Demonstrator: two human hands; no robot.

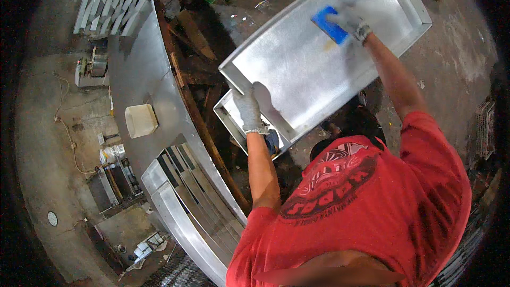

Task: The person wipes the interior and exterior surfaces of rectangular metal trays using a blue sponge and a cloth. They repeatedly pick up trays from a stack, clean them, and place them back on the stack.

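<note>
A large, shallow metal tray [297,69] with raised sides lies at a slant before me, its inside bright and brushed. My right hand [350,24], in a pale work glove, is closed on a flat blue pad [330,25] pressed against the tray's inner face. Motion blurs that hand a little. A small brownish smear shows on the metal just below the pad. At the tray's near left end, my gloved left hand [247,109] grips the rim; some of its fingers are hidden. Under this end, part of another metal frame or tray [226,114] shows.
To the left runs a long metal-topped table [141,69] with a cream plastic container [141,120] on it. A metal tray with slats [183,207] lies nearer me. Stacked metal strips [111,5] stand at the far left. Wooden beams [202,79] show beside the table.
</note>
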